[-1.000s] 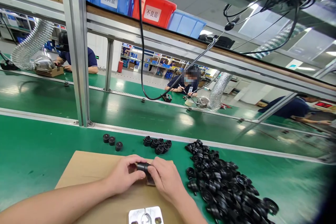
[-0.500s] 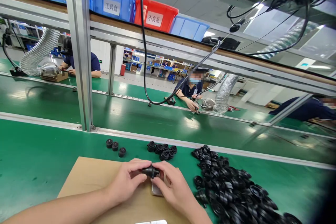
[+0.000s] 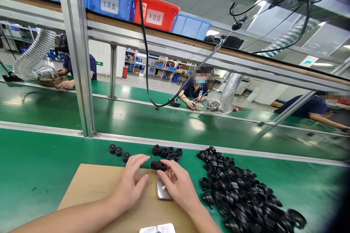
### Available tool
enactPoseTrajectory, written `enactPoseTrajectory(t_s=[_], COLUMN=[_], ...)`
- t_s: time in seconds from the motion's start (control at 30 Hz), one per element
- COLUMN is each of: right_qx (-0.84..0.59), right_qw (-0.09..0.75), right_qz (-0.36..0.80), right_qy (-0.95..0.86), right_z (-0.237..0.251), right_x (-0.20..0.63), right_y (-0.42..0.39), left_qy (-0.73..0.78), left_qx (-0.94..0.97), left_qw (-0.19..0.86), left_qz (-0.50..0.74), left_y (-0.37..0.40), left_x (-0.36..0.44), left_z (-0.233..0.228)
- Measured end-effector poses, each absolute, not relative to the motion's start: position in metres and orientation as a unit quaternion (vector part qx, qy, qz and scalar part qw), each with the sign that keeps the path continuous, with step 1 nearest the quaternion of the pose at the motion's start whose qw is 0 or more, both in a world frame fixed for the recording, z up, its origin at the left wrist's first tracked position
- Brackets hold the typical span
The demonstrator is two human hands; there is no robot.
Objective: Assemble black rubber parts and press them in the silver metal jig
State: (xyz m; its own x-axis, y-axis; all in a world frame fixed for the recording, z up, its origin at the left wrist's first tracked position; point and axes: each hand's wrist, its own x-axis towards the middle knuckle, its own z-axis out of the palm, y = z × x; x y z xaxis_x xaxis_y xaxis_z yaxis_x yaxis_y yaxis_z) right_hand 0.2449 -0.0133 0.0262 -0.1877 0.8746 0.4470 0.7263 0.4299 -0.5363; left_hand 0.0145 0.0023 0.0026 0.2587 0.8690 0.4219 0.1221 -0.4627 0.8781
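My right hand [image 3: 176, 182] grips a black cylindrical plastic part [image 3: 158, 165] between thumb and fingers, above the far edge of the brown cardboard sheet [image 3: 90, 185]. To its left, my left hand [image 3: 131, 182] is open, thumb and fingers apart, with nothing between them and a small gap to the part. Partly under my right hand lies a small square metal block [image 3: 163, 193] with a bright pin-like top. A second metal plate [image 3: 157, 228] shows at the bottom edge. Just beyond the hands sits a cluster of small black parts [image 3: 167, 152].
A large heap of black plastic parts [image 3: 240, 193] covers the green table on the right. Several round black parts [image 3: 118, 151] stand at left. A metal post [image 3: 78, 62] rises ahead, under a shelf with a red bin [image 3: 155, 12]. A co-worker [image 3: 195, 87] sits opposite.
My left hand has let go of the black part and opened, moving slightly left. The right hand has kept the part and turned it, uncovering more of the metal block. The camera view has shifted slightly.
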Motion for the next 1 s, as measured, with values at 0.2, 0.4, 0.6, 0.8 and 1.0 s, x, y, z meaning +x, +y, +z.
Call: enactPoseTrajectory(t_s=[0.2, 0.4, 0.6, 0.8, 1.0], right_qx=[-0.587, -0.649, -0.744, -0.860, -0.879], right_qw=[0.319, 0.298, 0.219, 0.072, -0.009], right_qz=[-0.029, -0.028, -0.025, 0.011, 0.045], right_qy=[-0.743, -0.700, -0.630, -0.506, -0.475], right_z=[0.014, 0.012, 0.045, 0.079, 0.081], right_x=[0.251, 0.250, 0.287, 0.345, 0.351], right_y=[0.012, 0.015, 0.002, -0.017, -0.026], left_qy=[0.338, 0.397, 0.474, 0.462, 0.476], left_qx=[0.766, 0.849, 0.866, 0.880, 0.871], left_qw=[0.310, 0.116, -0.047, -0.057, -0.090], left_qz=[0.450, 0.329, 0.154, 0.090, 0.083], left_y=[0.001, 0.015, 0.047, 0.050, 0.049], left_x=[0.015, 0.004, -0.026, -0.033, -0.033], left_z=[-0.007, 0.001, 0.021, 0.032, 0.032])
